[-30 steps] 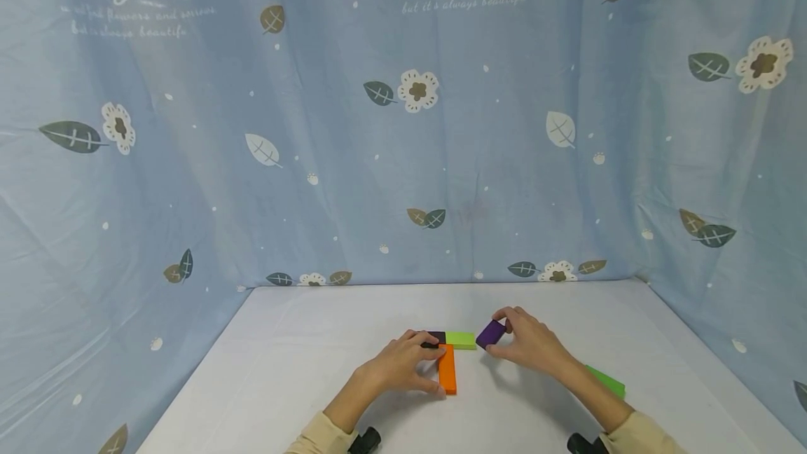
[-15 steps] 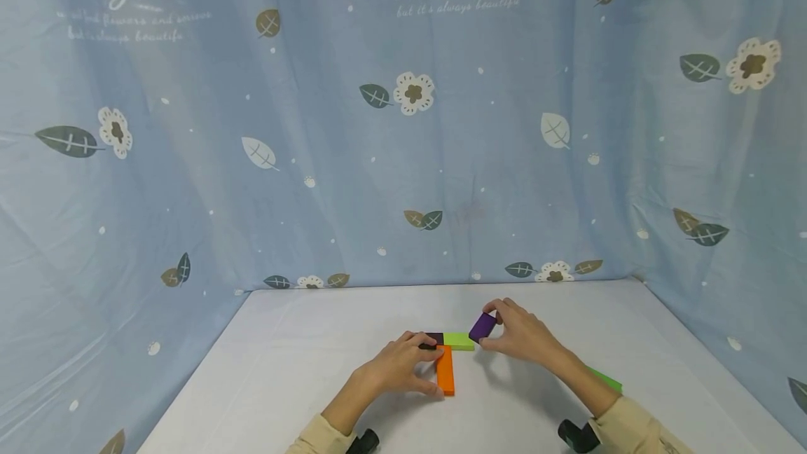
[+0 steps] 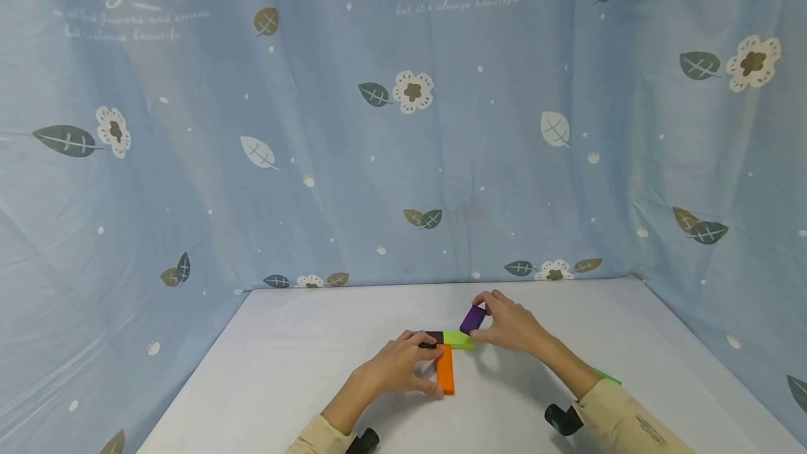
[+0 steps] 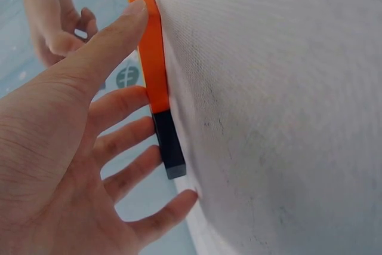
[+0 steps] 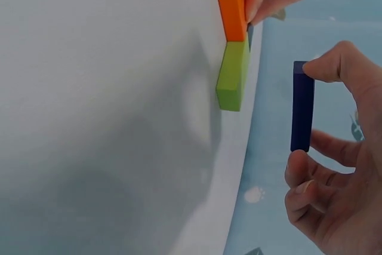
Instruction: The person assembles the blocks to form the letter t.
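My left hand rests its fingers along the blocks lying on the table. Its thumb touches the near end of a flat orange block, its index finger lies at the far end, and other fingers reach a black block. A lime green block continues to the right of the black one, forming a corner with the orange. Between thumb and fingertips my right hand pinches a small dark purple block, tilted in the air. In the right wrist view, this purple block stands apart from the green block.
Another green block lies on the white table at the right, mostly hidden behind the right forearm. A patterned blue curtain encloses the back and sides. Black wrist cameras sit near both sleeves.
My right hand has moved left and away from me with the purple block, which now sits just behind the lime green block's right end in the head view. My left hand stays on the blocks.
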Demonstrator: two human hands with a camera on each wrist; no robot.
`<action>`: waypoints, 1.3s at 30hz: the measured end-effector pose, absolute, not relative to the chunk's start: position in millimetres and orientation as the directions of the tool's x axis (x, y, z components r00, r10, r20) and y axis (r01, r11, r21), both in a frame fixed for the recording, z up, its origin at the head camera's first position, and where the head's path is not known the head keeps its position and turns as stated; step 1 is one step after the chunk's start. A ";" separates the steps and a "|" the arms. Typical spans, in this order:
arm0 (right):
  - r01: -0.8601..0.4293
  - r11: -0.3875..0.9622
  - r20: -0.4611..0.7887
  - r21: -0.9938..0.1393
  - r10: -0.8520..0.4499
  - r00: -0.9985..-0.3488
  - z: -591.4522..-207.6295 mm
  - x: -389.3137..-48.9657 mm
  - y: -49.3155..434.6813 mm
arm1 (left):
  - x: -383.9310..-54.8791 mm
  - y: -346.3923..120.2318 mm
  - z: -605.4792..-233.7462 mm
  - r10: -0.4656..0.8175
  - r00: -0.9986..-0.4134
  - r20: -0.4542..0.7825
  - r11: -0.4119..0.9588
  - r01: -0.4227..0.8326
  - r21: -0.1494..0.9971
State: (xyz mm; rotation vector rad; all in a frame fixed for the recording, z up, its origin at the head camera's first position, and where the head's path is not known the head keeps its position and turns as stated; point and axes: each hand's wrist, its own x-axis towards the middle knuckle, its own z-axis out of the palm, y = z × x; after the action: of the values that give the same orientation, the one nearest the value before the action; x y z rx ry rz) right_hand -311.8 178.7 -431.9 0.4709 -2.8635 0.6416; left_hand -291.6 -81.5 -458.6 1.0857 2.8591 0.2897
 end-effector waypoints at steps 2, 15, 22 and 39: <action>-0.342 0.857 0.220 -0.385 -0.274 -0.936 -431.7 -315.5 176.1 | -292.0 -81.6 -458.7 0.664 -0.748 0.004 0.733 0.651 0.198; -0.348 0.848 0.170 -0.401 -0.304 -0.937 -440.2 -332.1 164.7 | -291.4 -81.5 -457.2 0.669 -0.743 0.005 0.729 0.658 0.187; -0.346 0.839 0.150 -0.421 -0.312 -0.938 -445.7 -337.9 162.8 | -291.8 -82.1 -458.3 0.672 -0.741 0.006 0.728 0.661 0.184; -0.364 0.823 0.140 -0.435 -0.338 -0.931 -452.0 -347.2 155.4 | -292.7 -82.0 -459.6 0.670 -0.742 0.001 0.727 0.657 0.198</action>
State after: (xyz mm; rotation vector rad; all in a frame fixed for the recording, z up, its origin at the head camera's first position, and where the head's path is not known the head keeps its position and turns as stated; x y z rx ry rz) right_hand -347.2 155.4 -452.0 0.5675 -2.9453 0.7206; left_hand -292.7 -82.0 -459.6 1.0985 2.8540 0.2860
